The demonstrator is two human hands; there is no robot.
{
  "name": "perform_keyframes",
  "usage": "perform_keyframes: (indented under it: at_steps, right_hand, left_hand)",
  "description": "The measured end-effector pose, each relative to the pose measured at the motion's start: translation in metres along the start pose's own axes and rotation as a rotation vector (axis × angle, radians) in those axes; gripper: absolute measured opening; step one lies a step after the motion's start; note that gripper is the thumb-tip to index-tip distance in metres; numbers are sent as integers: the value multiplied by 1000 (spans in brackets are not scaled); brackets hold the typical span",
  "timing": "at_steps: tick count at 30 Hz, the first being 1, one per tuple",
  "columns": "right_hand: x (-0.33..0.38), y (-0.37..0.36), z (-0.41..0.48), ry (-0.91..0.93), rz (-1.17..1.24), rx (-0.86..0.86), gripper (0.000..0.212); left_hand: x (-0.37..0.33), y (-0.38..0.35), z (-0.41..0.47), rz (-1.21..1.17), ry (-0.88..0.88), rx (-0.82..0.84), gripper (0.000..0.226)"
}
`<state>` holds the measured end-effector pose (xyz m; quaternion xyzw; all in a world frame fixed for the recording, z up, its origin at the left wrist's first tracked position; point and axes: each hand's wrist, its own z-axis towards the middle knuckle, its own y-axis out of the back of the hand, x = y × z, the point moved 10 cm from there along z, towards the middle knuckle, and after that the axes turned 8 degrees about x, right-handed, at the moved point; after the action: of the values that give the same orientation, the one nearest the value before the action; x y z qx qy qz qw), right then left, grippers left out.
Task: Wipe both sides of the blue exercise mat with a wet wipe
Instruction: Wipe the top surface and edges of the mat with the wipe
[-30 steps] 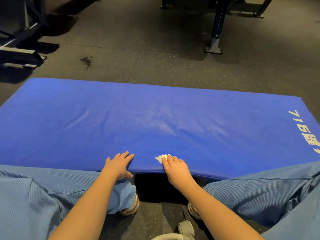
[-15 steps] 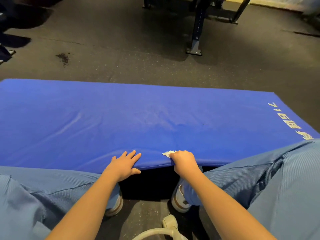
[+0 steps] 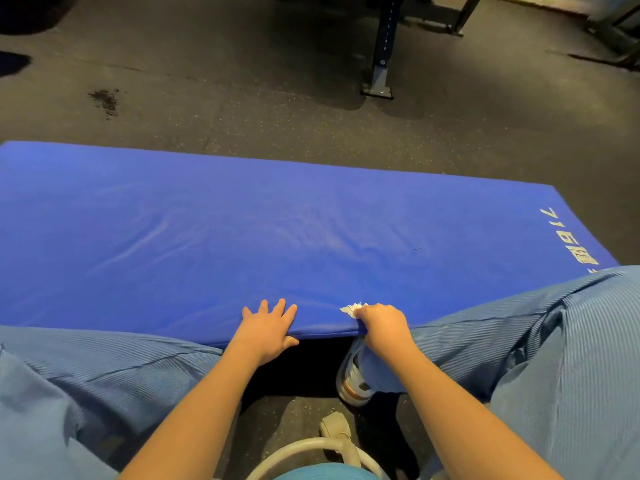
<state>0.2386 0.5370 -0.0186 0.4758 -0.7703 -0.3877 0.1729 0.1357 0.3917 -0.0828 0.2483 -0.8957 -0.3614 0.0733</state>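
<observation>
The blue exercise mat lies flat on the dark speckled rubber floor, its long axis running left to right straight across in front of the person, with its near long edge raised a little off the ground where both hands have it. Its cover looks like smooth, slightly slack fabric over thick padding, faintly streaked with paler marks, and pale lettering sits at its right end. Beyond it stands the steel foot of a gym frame.

The person's knees, in ribbed light-blue trousers, flank the near edge. The left hand lies spread and flat on top of that edge, fingers fanned, holding nothing. The right hand is curled tight over the same edge just beside it, with a crumpled white wet wipe pinched under the fingers (only a scrap of it shows).

Both hands are equally near; I'd judge that any flip must roll about the long axis, away from the person
</observation>
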Motion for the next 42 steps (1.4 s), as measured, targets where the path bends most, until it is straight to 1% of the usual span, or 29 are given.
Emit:
perform_keyframes:
  at_steps: [2, 5, 7, 10, 12, 13, 16, 18, 20, 22, 24, 26, 29, 30, 31, 32, 34, 35, 36, 39, 40, 41, 42]
  right_hand:
    - [3, -12, 1, 13, 56, 10, 40]
    - [14, -23, 7, 94, 200, -15, 50]
    - [30, -32, 10, 186, 259, 18, 54]
    - [44, -34, 7, 259, 221, 81, 52]
    - [37, -36, 13, 224, 179, 115, 47]
    - [28, -37, 19, 171, 172, 112, 46]
    - [3, -45, 37, -16, 203, 68, 50]
    - [9, -47, 38, -40, 236, 23, 54]
    - [36, -42, 34, 93, 262, 6, 55]
    - [66, -44, 23, 250, 279, 75, 55]
    - [72, -47, 19, 290, 222, 117, 54]
    - [57, -48, 31, 207, 213, 100, 52]
    - [31, -49, 51, 11, 257, 50, 57]
    - [33, -49, 52, -4, 263, 35, 59]
    - [42, -47, 51, 31, 262, 26, 61]
    - [55, -46, 48, 103, 271, 31, 61]
    - [71, -46, 41, 232, 264, 71, 56]
    - [67, -46, 44, 237, 254, 87, 54]
    - [55, -45, 52, 192, 260, 89, 53]
    - [7, -41, 75, -57, 283, 49, 56]
    - [7, -41, 77, -78, 291, 37, 58]
    - [18, -41, 77, -41, 307, 27, 60]
    - [37, -40, 75, 43, 325, 20, 60]
  left_hand:
    - [-2, -4, 3, 21, 17, 6, 72]
    - [-2, -5, 4, 36, 25, 2, 76]
    - [1, -4, 3, 17, 16, -19, 76]
    - [11, 5, 4, -108, 3, -96, 62]
    - [18, 10, 4, -164, -4, -131, 53]
    - [20, 10, 5, -178, -2, -135, 52]
    - [21, 0, 7, -229, 26, -102, 55]
    - [20, -9, 10, -266, 40, -62, 56]
    - [22, -11, 13, -291, 52, -45, 57]
    - [23, -10, 15, -300, 54, -35, 57]
    - [24, -8, 16, -301, 60, -52, 54]
    - [23, -5, 15, -308, 65, -72, 51]
    - [21, -2, 14, -314, 58, -85, 50]
    - [22, -1, 14, -311, 62, -96, 51]
    - [24, 1, 14, -309, 74, -117, 51]
    - [26, 3, 14, -309, 86, -140, 50]
    - [29, 7, 15, -300, 105, -182, 46]
    - [29, 9, 15, -296, 112, -201, 44]
    - [30, 11, 16, -298, 115, -212, 42]
    - [29, 17, 22, -305, 102, -237, 39]
    - [29, 19, 24, -312, 94, -251, 39]
    - [30, 22, 28, -326, 83, -270, 38]
    - [32, 24, 31, -344, 74, -293, 38]
